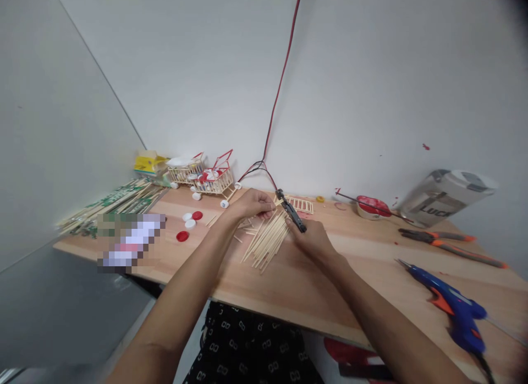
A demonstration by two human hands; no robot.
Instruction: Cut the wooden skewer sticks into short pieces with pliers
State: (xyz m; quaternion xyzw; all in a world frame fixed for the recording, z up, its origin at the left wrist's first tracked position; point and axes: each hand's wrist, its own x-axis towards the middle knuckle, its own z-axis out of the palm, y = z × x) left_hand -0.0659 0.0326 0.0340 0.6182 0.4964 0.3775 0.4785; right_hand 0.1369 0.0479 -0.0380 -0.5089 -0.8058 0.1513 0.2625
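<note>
My right hand is closed round a slim black tool whose red and black wires run up the wall. Its tip points toward a small stick held near my left hand, whose fingers are pinched together on a thin wooden stick I can barely make out. Between both hands lies a fan of loose wooden sticks on the wooden tabletop. A small ladder-like stick panel lies just behind the tool.
Two stick-built model carts stand at the back left beside a yellow box. Bottle caps, stick bundles, a blue glue gun, orange-handled pliers, a red-stained dish and a grey canister surround the hands.
</note>
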